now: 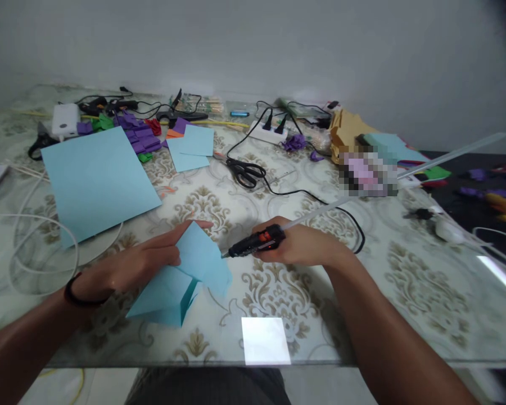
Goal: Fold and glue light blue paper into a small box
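Note:
My left hand (137, 263) is closed on a light-blue folded paper (202, 259), fingers along its upper left edge. The paper's lower fold (162, 298) stands open near the table's front. In my right hand (306, 243) is a black hot glue gun (257, 241) with red parts. Its nozzle points left and meets, or almost meets, the paper's right edge; I cannot tell which. A long translucent glue stick (451, 154) sticks out from the gun's back, up to the right. The right fingers are partly hidden behind the gun.
A large light-blue sheet (101, 185) lies at left by a looping white cable (46, 270). Farther back are black-handled scissors (247, 173), small blue sheets (198, 140), purple paper pieces (141, 134) and a power strip (267, 133). A black cord (295, 192) curves behind my right hand.

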`<state>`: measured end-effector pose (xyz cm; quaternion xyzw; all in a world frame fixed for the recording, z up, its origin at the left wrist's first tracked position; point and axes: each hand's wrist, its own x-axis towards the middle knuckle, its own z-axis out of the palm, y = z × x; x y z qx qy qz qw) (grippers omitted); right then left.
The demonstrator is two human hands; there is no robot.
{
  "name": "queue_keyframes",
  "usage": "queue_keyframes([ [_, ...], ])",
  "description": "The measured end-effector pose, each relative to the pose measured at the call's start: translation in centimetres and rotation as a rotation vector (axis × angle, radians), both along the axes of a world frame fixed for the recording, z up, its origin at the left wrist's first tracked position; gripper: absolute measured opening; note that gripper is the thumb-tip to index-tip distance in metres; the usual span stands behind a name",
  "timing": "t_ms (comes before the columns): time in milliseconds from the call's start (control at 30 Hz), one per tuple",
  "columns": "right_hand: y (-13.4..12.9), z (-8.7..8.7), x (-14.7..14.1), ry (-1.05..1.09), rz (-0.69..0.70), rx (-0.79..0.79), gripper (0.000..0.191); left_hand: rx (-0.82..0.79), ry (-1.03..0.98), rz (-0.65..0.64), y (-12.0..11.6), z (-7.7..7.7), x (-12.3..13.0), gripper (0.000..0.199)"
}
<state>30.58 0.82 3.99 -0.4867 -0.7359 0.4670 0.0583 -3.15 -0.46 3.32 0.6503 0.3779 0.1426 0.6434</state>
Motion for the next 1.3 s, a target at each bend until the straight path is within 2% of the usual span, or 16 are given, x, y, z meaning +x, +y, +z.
queue_keyframes([
  [133, 0.0, 0.0, -0.1, -0.004, -0.021, 0.003, 0.016, -0.192, 0.009, -0.031, -0.2, 0.4, 0.2, 0.07],
  [467, 0.0, -0.2, -0.2, 0.048, -0.001, 0.011, 0.014, -0.037, -0.02, -0.155, -0.1, 0.3, -0.2, 0.062],
  [633, 0.1, -0.2, -0.3, 0.036, -0.005, 0.019, 0.016, -0.04, -0.042, -0.198, 0.1, 0.6, -0.1, 0.061],
  [833, 0.1, -0.1, 0.0, 0.047, 0.02, 0.028, 0.021, -0.068, -0.106, -0.177, 0.1, -0.5, -0.6, 0.061],
  [967, 0.2, -0.3, 0.2, 0.091, 0.024, 0.021, 0.024, -0.157, -0.175, -0.145, 0.0, -1.2, -0.7, 0.062],
  [1167, 0.1, -0.8, -0.3, 0.18, 0.059, 0.014, 0.024, -0.143, -0.156, -0.124, 0.0, -1.1, -0.6, 0.062],
  [1300, 0.0, -0.3, -0.1, 0.18, 0.028, 0.056, 0.026, -0.179, -0.142, -0.087, 0.0, -1.0, -0.7, 0.064],
])
